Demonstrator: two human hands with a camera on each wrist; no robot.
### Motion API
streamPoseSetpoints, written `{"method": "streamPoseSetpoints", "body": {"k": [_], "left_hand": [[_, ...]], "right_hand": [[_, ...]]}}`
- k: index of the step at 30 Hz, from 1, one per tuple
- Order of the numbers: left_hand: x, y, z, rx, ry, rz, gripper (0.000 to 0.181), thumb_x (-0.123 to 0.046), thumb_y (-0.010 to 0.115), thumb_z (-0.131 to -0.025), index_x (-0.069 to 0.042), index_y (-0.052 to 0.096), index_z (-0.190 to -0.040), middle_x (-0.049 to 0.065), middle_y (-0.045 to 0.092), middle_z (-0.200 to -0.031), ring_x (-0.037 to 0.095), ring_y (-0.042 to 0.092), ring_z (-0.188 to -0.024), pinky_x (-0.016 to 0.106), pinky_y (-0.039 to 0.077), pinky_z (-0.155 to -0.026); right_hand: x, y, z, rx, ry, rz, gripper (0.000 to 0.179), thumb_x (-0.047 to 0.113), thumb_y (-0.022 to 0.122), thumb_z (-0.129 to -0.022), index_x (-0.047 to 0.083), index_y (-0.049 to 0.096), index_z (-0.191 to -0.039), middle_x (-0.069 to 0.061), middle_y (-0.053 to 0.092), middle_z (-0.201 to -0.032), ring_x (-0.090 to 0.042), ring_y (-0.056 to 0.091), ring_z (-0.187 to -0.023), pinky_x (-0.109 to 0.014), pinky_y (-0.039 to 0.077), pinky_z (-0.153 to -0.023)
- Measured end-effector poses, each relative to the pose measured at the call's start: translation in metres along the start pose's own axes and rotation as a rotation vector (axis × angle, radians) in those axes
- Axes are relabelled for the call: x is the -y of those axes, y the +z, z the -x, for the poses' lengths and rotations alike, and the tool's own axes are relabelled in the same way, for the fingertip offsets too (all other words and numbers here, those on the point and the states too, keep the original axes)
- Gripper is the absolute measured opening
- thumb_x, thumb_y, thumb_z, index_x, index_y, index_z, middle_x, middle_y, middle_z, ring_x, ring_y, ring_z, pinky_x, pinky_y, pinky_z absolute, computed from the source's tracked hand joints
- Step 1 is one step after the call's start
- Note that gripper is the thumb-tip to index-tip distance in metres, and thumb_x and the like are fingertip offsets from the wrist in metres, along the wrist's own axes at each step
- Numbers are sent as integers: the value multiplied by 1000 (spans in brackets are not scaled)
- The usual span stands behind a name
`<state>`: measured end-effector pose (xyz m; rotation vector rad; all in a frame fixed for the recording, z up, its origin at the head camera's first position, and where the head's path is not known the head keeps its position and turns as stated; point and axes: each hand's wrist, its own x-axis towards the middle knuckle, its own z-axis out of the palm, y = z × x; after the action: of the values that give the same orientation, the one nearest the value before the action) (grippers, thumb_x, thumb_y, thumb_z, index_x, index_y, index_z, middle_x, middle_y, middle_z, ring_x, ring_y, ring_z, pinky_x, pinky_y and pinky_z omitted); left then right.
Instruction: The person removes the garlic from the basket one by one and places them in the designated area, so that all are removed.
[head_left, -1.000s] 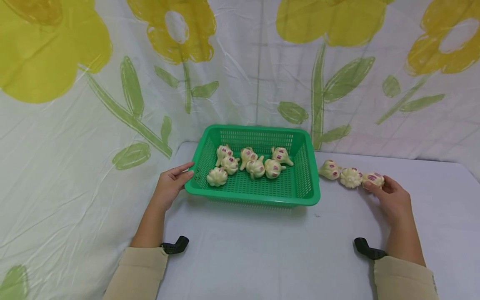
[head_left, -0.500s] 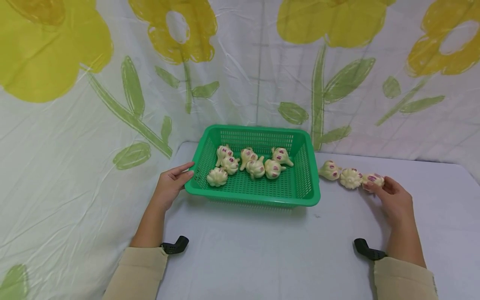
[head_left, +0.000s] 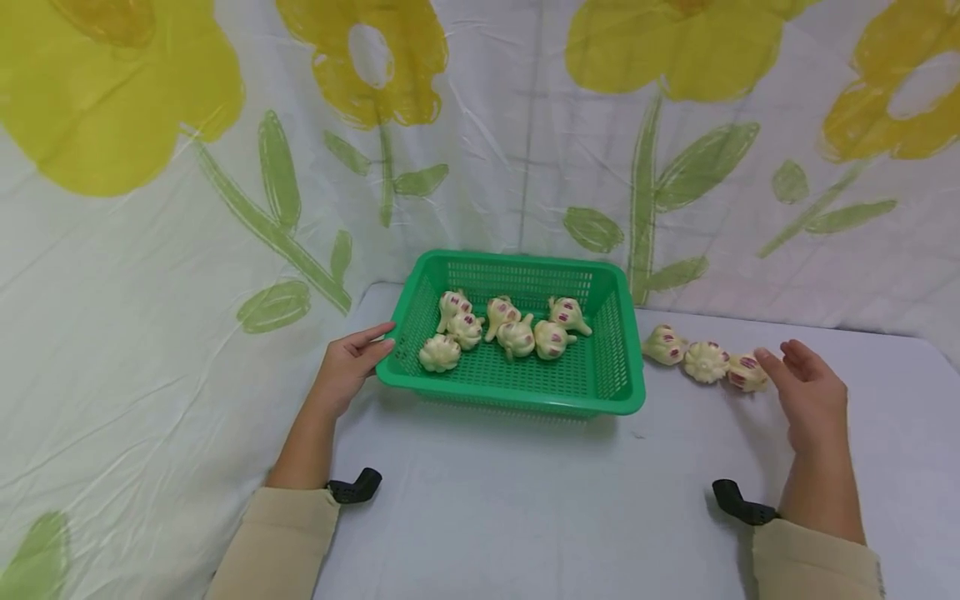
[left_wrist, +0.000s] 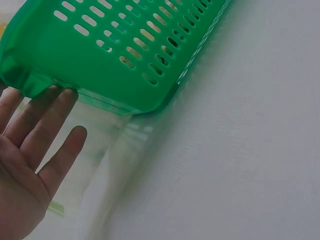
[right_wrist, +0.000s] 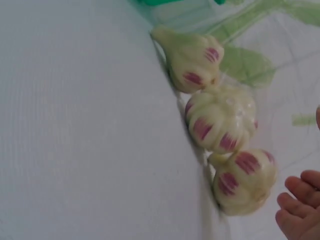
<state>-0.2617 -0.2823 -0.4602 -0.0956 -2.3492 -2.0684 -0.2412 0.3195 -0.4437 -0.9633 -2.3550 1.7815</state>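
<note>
My left hand [head_left: 347, 373] grips the left rim of a green plastic basket [head_left: 510, 398], thumb at the rim; in the left wrist view, fingers [left_wrist: 47, 122] reach under its edge. Several garlic bulbs [head_left: 517, 337] with purple patches lie inside. To the basket's right, three more form a row on the table: a left bulb [head_left: 664, 345], a middle bulb [head_left: 707, 362] and a right bulb [head_left: 747, 372]. Just right of that last bulb, my right hand [head_left: 813, 400] hovers with fingers spread, holding nothing. The right wrist view shows fingers [right_wrist: 300, 207] apart from the nearest bulb [right_wrist: 245, 182].
A white cloth [head_left: 525, 508] covers the table. Behind and to the left hangs a white curtain [head_left: 480, 183] printed with yellow flowers. Black wrist devices [head_left: 358, 486] sit at both cuffs.
My right hand has let go of the rightmost garlic bulb and drawn back to the right, its fingers spreading. The left hand stays on the basket rim. The whole view has shifted slightly.
</note>
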Motion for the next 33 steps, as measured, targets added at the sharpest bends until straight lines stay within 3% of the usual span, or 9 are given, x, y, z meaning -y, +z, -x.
{"method": "streamPoseSetpoints", "body": {"k": [6, 11, 17, 25, 33], "left_hand": [[-1, 0, 0, 3, 1, 0, 53, -28, 67, -95, 0, 54, -139, -16, 73, -96, 1, 69, -84, 21, 58, -73], [-2, 1, 0, 4, 5, -3, 52, -26, 66, -96, 1, 54, -139, -17, 73, -95, 1, 69, -84, 21, 58, -73], [-4, 1, 1, 2, -2, -4, 52, -28, 67, -96, -1, 54, -139, -18, 73, -96, 1, 69, -84, 21, 58, -74], [-6, 2, 1, -6, -14, -10, 51, -27, 67, -96, -2, 55, -139, -18, 73, -95, 1, 69, -84, 21, 58, -73], [-6, 2, 3, -7, -31, -7, 51, -27, 67, -96, -4, 55, -139, -18, 72, -95, 1, 69, -84, 21, 58, -74]], "right_hand": [[26, 23, 14, 76, -198, 73, 87, 60, 65, -85, 33, 25, -157, 4, 22, -163, -17, 16, -152, -47, 21, -120], [53, 49, 27, 153, -358, 174, 86, 63, 62, -87, 29, 25, -157, 0, 25, -162, -26, 22, -150, -53, 29, -116], [81, 81, 40, 298, -530, 228, 86, 60, 63, -88, 24, 26, -157, -5, 29, -161, -31, 29, -147, -54, 32, -114], [103, 124, 50, 549, -620, 175, 73, 46, 69, -90, 23, 37, -153, -5, 39, -156, -25, 35, -145, -52, 36, -113], [110, 161, 45, 750, -660, 308, 66, 32, 72, -91, 20, 43, -149, -9, 45, -151, -32, 42, -140, -53, 43, -107]]}}
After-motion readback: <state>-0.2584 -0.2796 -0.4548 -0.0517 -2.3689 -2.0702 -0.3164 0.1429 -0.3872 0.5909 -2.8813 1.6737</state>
